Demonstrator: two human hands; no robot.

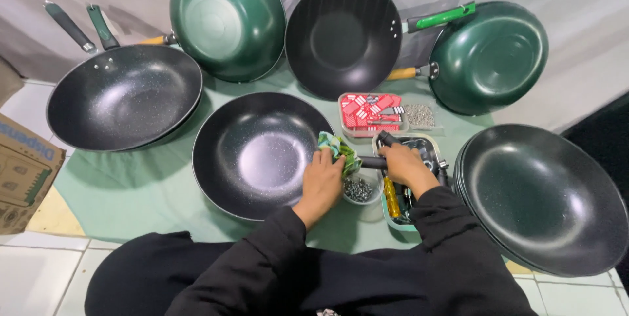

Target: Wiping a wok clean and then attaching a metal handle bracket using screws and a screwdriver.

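Much of the work was covered by the hands themselves. The left hand (322,177) lay curled over a green patterned cloth (339,149), fingers closed and pressing it at the right rim of the nearest black pan (252,152); only the cloth's upper folds showed. The right hand (405,164) was closed around a dark handle (368,162) that ran across between the two hands; whether this handle met the pan could not be told, the joint being under the cloth. The right hand sat over a pale green tray (401,223) of tools, its contents mostly hidden apart from a yellow-handled screwdriver (391,197). A small clear cup of screws (358,190) stood just below the cloth, partly under the left hand. Behind it stood a box of red packets (368,111) and a bag of small silver hardware (420,116), too fine to count. Seven pans were counted on the green mat (131,191): four showing black insides, two turned to show green undersides, and one black pan at far left (124,96) resting on another whose rim alone peeked out. The stack at right (544,195) may have held more; its edge was cut off by the frame. A cardboard box (23,172) was cut off at the left.
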